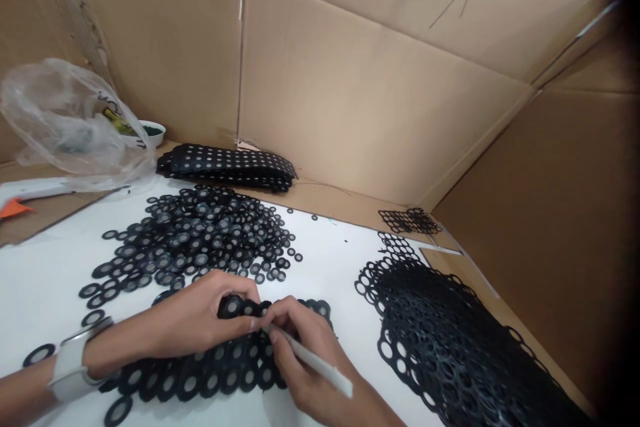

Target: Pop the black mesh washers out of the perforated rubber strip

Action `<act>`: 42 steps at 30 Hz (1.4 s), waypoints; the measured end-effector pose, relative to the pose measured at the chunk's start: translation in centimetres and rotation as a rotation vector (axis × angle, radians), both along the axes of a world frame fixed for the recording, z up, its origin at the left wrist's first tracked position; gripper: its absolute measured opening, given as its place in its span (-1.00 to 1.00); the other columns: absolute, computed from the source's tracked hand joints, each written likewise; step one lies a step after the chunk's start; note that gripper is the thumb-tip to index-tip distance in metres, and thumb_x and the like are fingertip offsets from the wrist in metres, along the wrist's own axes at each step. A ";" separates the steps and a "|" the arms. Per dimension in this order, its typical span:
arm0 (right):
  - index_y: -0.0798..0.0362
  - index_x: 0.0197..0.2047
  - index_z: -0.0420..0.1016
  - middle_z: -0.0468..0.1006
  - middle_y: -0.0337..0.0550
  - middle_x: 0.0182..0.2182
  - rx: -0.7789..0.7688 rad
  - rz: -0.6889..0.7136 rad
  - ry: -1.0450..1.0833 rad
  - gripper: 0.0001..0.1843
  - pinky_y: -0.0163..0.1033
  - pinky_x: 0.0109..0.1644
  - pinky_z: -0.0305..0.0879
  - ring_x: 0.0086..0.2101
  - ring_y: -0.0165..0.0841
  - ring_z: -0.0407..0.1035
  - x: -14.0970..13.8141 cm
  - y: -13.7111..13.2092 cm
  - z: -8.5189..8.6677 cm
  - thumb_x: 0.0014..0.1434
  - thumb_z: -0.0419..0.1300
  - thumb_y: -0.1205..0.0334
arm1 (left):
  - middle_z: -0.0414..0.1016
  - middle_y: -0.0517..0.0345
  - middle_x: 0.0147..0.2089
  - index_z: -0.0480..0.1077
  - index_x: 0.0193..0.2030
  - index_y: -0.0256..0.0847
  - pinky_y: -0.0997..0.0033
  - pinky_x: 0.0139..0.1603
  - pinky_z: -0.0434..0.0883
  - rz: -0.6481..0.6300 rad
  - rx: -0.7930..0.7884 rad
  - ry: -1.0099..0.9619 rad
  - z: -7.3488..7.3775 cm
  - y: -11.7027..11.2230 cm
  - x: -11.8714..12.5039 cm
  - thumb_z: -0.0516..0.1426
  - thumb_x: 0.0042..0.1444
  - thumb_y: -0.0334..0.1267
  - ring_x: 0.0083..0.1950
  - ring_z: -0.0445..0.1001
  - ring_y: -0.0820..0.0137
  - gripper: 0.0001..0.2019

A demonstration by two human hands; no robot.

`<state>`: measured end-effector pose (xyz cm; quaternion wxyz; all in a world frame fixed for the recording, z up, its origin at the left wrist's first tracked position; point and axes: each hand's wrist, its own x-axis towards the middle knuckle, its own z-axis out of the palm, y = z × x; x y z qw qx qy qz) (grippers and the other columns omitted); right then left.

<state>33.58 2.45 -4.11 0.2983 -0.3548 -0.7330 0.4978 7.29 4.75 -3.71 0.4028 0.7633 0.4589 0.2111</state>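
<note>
My left hand (210, 317), with a pale watch band on the wrist, is closed on the raised edge of a sheet of joined black discs (210, 380) with grey centres. Between the fingers of my right hand (303, 353) is a slim white pen-like tool (325, 370). Its tip meets the disc sheet close to my left thumb, where the fingers hide it. Behind my hands lies a heap of loose black discs (200, 240). A single black ring (119, 410) rests by the sheet's lower left corner.
On the right is a large pile of black ring-mesh sheets (450, 340), with a smaller mesh piece (410, 220) behind. Stacked dotted black sheets (225, 163) lie along the cardboard wall (350, 80). A clear plastic bag (65, 120) and a white bowl (155, 133) stand at the back left.
</note>
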 end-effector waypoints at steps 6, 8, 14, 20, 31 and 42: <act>0.11 0.06 0.51 0.40 -0.32 -0.35 -0.169 -0.090 0.162 -0.59 -0.40 -0.45 0.23 -0.50 -0.50 0.22 1.1 0.6 0.2 0.67 0.23 -0.12 | 0.74 0.17 -0.08 0.64 -0.01 -0.08 0.35 -0.04 0.43 0.022 0.054 0.086 -0.8 0.1 -1.0 0.23 0.40 0.28 -0.05 0.62 0.20 -0.54; 0.12 0.05 0.52 0.39 -0.33 -0.36 -0.171 -0.090 0.173 -0.61 -0.42 -0.47 0.20 -0.51 -0.52 0.18 1.7 0.7 0.4 0.65 0.26 -0.10 | 0.75 0.17 -0.02 0.63 0.01 -0.07 0.36 -0.01 0.45 0.022 0.071 0.099 -0.8 0.2 -1.3 0.22 0.40 0.29 0.00 0.63 0.18 -0.54; 0.11 0.06 0.53 0.40 -0.31 -0.35 -0.127 -0.057 0.125 -0.60 -0.37 -0.40 0.29 -0.47 -0.48 0.24 2.0 1.1 0.5 0.65 0.26 -0.12 | 0.75 0.22 -0.08 0.64 -0.02 -0.07 0.39 -0.01 0.47 0.012 0.089 0.102 -0.8 0.4 -1.3 0.24 0.43 0.23 -0.05 0.64 0.23 -0.59; 0.11 0.06 0.55 0.46 -0.28 -0.32 0.015 -0.012 0.000 -0.63 -0.28 -0.26 0.42 -0.38 -0.41 0.37 1.7 1.2 0.0 0.64 0.28 -0.07 | 0.76 0.20 -0.06 0.65 -0.02 -0.07 0.40 -0.04 0.52 0.001 0.091 0.062 -0.5 0.4 -1.3 0.28 0.38 0.25 -0.04 0.64 0.22 -0.58; 0.12 0.07 0.61 0.56 -0.22 -0.27 0.085 -0.044 0.015 -0.62 -0.22 -0.16 0.56 -0.32 -0.37 0.50 1.5 1.4 -0.4 0.66 0.27 -0.07 | 0.75 0.17 -0.06 0.65 -0.04 -0.10 0.38 0.07 0.56 0.006 0.109 0.093 -0.3 1.1 -2.2 0.27 0.39 0.24 0.00 0.65 0.20 -0.57; 0.11 0.07 0.67 0.70 -0.08 -0.04 0.229 -0.017 -0.052 -0.73 0.04 0.23 0.61 -0.02 -0.22 0.63 0.7 1.2 -0.6 0.62 0.34 0.04 | 0.79 0.14 0.00 0.70 -0.01 -0.06 0.33 0.17 0.65 0.068 0.204 0.123 -1.3 1.1 -2.7 0.30 0.35 0.26 0.08 0.73 0.15 -0.57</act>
